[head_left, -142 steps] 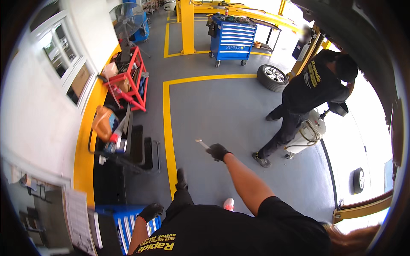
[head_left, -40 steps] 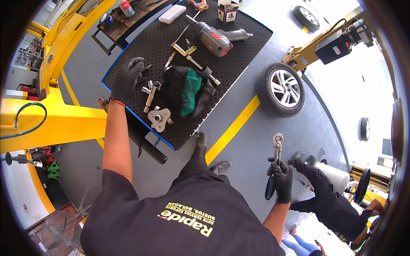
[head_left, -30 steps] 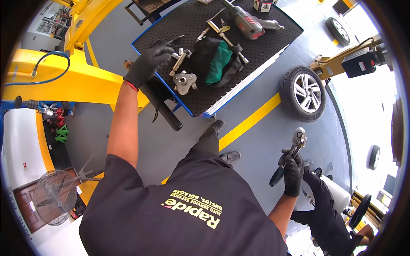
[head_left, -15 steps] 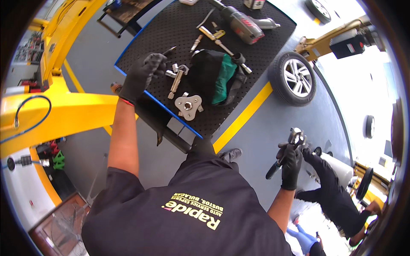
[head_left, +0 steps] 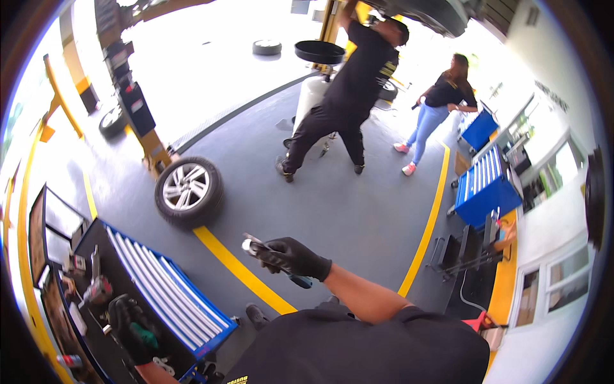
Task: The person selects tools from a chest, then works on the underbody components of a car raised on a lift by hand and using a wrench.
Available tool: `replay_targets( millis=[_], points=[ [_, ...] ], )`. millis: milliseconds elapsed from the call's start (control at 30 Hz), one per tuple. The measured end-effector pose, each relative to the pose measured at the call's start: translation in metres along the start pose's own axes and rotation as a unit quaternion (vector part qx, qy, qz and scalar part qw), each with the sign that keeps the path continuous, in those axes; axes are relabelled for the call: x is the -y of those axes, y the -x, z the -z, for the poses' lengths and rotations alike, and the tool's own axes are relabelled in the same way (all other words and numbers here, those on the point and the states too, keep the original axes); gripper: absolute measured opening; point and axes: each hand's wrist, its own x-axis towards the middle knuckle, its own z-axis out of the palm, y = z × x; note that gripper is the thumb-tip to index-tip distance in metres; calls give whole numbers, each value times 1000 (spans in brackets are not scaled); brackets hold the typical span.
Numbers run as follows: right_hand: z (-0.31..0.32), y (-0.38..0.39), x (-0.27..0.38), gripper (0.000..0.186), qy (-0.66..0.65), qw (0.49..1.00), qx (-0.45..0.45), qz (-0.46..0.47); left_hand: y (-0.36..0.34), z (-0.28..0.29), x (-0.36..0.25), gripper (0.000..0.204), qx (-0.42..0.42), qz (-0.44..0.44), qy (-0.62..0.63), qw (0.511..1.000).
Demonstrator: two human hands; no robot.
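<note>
My right hand (head_left: 291, 258), in a black glove, is closed around a hand tool (head_left: 254, 248) with a silver metal head and a dark handle. It is held out over the floor; the glove hides its middle, so its exact kind is unclear. At the lower left, my gloved left hand (head_left: 126, 326) is over the black top of a tool cart (head_left: 93, 256), fingers loosely apart and somewhat blurred. Beside it lie a black and green cloth item (head_left: 146, 335) and a three-legged metal wrench (head_left: 164, 366). An impact wrench (head_left: 97, 290) rests farther up the cart.
A wheel (head_left: 188, 191) lies on the floor beyond the cart. Ahead, a person (head_left: 348, 93) reaches up under a raised car (head_left: 428, 14) near an oil drainer (head_left: 320, 52). Another person (head_left: 444, 96) stands farther right. Blue tool cabinets (head_left: 489, 185) line the right side.
The view has swung right and up, bringing the people and raised car into sight. The cart now appears at lower left. The tool stays in my right hand.
</note>
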Motion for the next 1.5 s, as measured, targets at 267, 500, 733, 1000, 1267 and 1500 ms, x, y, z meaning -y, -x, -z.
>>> replay_targets(
  millis=[267, 500, 733, 1000, 1267, 1500],
  points=[
    [177, 231, -46, 36, -75, 959, -271, 34, 28, -343, -81, 28, 335, 72, 56, 938],
    [302, 380, -86, 43, -173, 870, -460, 40, 102, -567, -155, 26, 570, 97, 41, 815],
    [431, 391, -84, 43, -176, 852, -486, 80, 98, -724, -181, 28, 633, 81, -21, 769],
    [612, 422, -58, 37, -120, 821, -557, 28, 85, -970, -169, 29, 684, 137, 3, 716],
    [769, 489, -32, 34, -135, 724, -676, 39, 162, -1244, -289, 30, 839, 46, 9, 542],
    [939, 560, -47, 31, -309, 689, -630, 183, 252, -1438, -333, 32, 880, -27, 51, 472]
  ],
)
